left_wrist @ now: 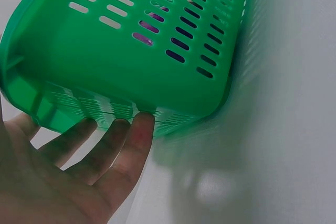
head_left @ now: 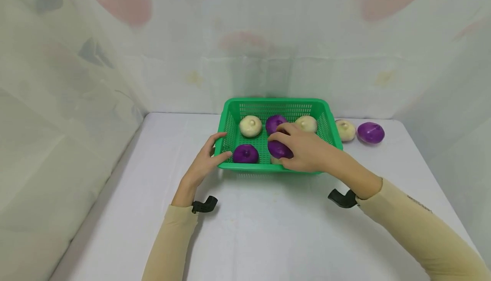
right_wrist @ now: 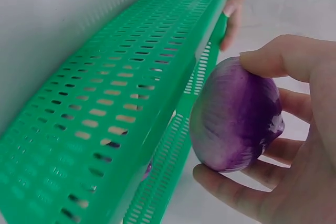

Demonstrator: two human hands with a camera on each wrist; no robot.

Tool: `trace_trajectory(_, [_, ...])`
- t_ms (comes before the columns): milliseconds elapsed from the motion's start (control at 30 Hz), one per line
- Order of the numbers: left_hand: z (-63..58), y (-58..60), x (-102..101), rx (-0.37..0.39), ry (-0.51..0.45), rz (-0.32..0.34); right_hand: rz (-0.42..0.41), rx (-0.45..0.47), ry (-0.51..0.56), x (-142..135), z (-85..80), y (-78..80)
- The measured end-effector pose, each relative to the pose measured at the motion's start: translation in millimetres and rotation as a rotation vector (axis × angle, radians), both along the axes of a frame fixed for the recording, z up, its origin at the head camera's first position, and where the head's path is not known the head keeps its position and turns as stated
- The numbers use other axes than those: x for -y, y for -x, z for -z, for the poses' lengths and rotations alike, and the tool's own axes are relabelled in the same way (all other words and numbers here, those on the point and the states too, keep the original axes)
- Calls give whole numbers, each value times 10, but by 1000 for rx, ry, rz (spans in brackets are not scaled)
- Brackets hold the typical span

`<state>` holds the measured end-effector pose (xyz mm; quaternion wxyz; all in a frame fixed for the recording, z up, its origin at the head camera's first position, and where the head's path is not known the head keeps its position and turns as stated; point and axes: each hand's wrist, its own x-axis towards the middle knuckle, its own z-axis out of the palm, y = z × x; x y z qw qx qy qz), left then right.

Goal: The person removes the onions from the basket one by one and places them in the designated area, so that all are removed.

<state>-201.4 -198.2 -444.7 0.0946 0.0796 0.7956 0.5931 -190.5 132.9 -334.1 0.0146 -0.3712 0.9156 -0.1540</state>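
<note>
A green plastic basket [head_left: 268,167] stands on the table, and my left hand [head_left: 204,160] holds its left end, thumb at the rim and fingers against the outside wall. My right hand [head_left: 308,149] grips a purple onion [right_wrist: 236,116] over the basket's front part, clear of the rim in the right wrist view. Inside lie a white onion [head_left: 250,126] at back left, a purple onion [head_left: 245,154] at front left, another purple onion [head_left: 275,123] at back middle and a white onion [head_left: 307,123] at back right. Under my right hand a further pale onion [head_left: 274,160] is mostly hidden.
Just right of the basket, a white onion [head_left: 345,130] and a purple onion [head_left: 371,133] lie on the white tabletop [head_left: 261,230]. Patterned pale cloth [head_left: 172,72] hangs behind the table and along both sides. Each wrist carries a black mount.
</note>
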Motion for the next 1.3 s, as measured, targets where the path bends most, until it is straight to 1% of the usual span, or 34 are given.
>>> trace_trajectory(167, [18,-7,-2,-12,5,-7,39,-6,19,-167,3,-69])
trace_trajectory(400, [16,-16,2,-18,11,-7,52,-35,49,-370,57,-161])
trace_trajectory(567, [18,-15,6,-7,20,-7,88,-8,79,-519,84,-213])
trace_trajectory(767, [21,-11,-1,-11,17,-10,149,16,121,-711,96,-211])
trace_trajectory(967, [22,1,-5,-12,10,-8,239,29,147,-898,110,-225])
trace_trajectory(1033, [19,0,-7,-6,9,-7,265,3,158,-956,107,-232])
trace_trajectory(1133, [11,-1,-10,1,5,-8,288,-68,179,-1035,111,-229])
trace_trajectory(1233, [7,-1,-6,2,5,-9,291,-150,188,-1114,133,-204])
trace_trajectory(1300, [6,-1,-2,2,6,-10,295,-180,195,-1168,147,-185])
